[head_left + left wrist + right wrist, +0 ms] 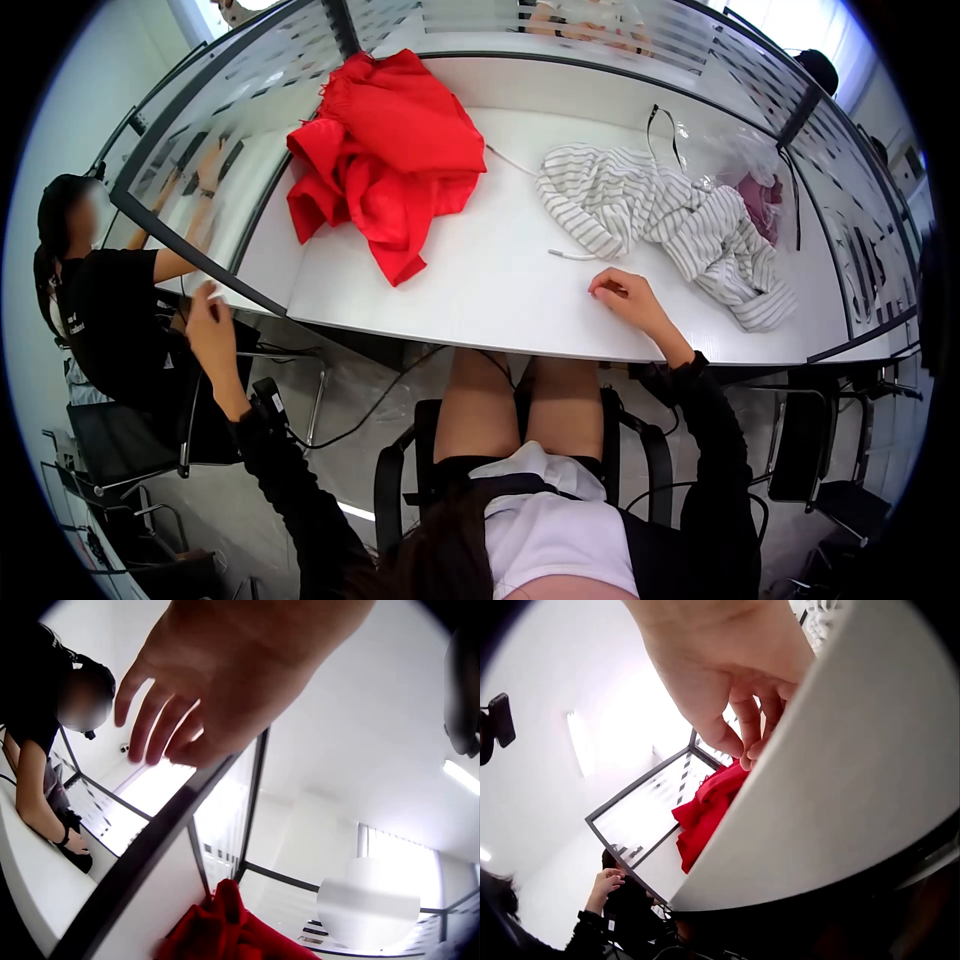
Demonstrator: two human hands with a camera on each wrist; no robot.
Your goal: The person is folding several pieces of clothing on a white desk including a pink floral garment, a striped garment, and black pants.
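Note:
A crumpled red cloth lies on the left part of the white desk. To the right is a bunched white garment with dark stripes, a pale cord end sticking out at its left. My left hand is raised beside the left partition, off the desk; its fingers hang relaxed with nothing in them. Near the desk's front edge, left of the striped garment's lower end, my right hand has loosely bent fingers. Thumb and fingertips come close together in the right wrist view, and no object shows between them.
Framed clear partitions surround the desk. A clear plastic bag with something purplish lies at the back right, beside a thin black strap. Another person sits at the neighbouring desk on the left. A black cable hangs below the desk.

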